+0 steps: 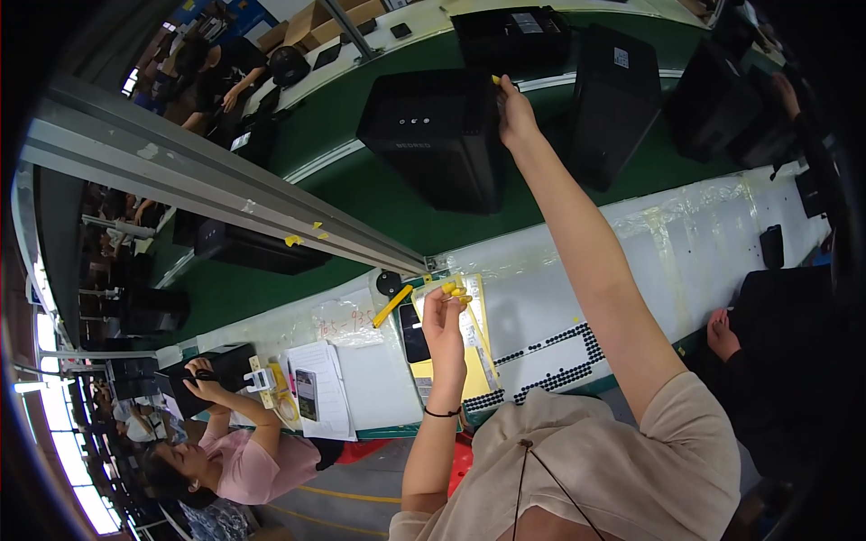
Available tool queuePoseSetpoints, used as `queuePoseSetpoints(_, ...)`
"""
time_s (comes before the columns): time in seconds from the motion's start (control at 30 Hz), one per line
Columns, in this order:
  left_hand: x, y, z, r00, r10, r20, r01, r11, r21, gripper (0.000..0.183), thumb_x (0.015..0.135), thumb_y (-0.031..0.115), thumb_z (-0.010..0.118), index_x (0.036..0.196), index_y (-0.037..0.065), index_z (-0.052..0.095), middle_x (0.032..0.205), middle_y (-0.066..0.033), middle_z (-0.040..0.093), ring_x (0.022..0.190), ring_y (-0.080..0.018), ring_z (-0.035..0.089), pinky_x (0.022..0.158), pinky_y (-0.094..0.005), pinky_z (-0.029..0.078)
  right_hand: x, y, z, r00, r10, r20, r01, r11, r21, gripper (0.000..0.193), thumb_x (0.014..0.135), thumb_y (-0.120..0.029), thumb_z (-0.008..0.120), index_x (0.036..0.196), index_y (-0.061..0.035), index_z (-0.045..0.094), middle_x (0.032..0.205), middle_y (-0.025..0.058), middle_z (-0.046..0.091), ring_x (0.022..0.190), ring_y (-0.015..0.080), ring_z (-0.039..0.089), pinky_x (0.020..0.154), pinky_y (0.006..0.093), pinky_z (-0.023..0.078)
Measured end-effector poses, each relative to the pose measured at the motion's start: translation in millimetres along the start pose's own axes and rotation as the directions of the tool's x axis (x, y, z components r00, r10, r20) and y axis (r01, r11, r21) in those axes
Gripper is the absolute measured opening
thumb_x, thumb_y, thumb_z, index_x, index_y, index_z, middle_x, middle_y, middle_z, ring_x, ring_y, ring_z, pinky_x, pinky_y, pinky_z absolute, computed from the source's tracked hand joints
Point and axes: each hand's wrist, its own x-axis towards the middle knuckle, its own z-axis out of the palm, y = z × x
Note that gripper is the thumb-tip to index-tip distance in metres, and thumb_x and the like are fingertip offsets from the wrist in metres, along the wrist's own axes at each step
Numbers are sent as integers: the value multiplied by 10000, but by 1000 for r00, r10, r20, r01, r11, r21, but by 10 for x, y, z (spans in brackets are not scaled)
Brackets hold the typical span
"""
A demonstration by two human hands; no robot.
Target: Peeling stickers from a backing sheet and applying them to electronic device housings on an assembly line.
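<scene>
The large black box [442, 176] stands on the green conveyor [347, 203] in front of the person; it bears three small pale symbols in a row, with faint lettering just below them; the right hand [518, 122] is at the box's upper right edge, thumb and fingers close together; whether they clasp it or merely touch, I cannot tell. The left hand [444, 329] is well apart from the box, on its near side, above the white table [541, 279]; its yellow-tipped fingers curl nearly closed; whether they pinch anything, I cannot tell. Right of the box, a black case [613, 117] carries a square white label [621, 58] with a printed code; behind the box, a black unit [510, 41] has a pale label; left of the box and nearer the person, red handwriting [347, 322] marks the table, and printed papers [337, 397] carry text too small to read.
</scene>
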Motion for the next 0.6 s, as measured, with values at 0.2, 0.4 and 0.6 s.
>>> queuePoseSetpoints(0.2, 255, 64, 142, 997, 54, 54, -46, 990, -133, 227, 960, 114, 507, 1165, 17, 511, 1024, -54, 554, 979, -135, 544, 898, -306, 472, -259, -187, -158, 989, -147, -33, 147, 989, -2, 330, 1012, -305, 464, 1104, -35, 629, 1023, 48, 629, 948, 161, 570, 881, 298, 435)
queuePoseSetpoints(0.4, 476, 146, 282, 998, 51, 21, -48, 987, -152, 203, 959, 102, 472, 1138, 20, 522, 1039, -63, 553, 988, -156, 571, 928, -331, 487, -475, -258, -276, 977, -209, -52, 213, 974, 77, 241, 976, -297, 551, 1017, -72, 626, 913, -5, 587, 856, 107, 522, 861, 252, 401)
queuePoseSetpoints(0.6, 551, 218, 387, 996, 60, 60, -49, 985, -167, 212, 975, 132, 474, 1150, 23, 523, 1059, -71, 566, 1030, -165, 574, 931, -335, 485, -595, -294, -346, 950, -269, -156, 271, 962, -6, 337, 1007, -264, 484, 1120, 17, 632, 1031, 49, 629, 941, 133, 562, 853, 267, 434)
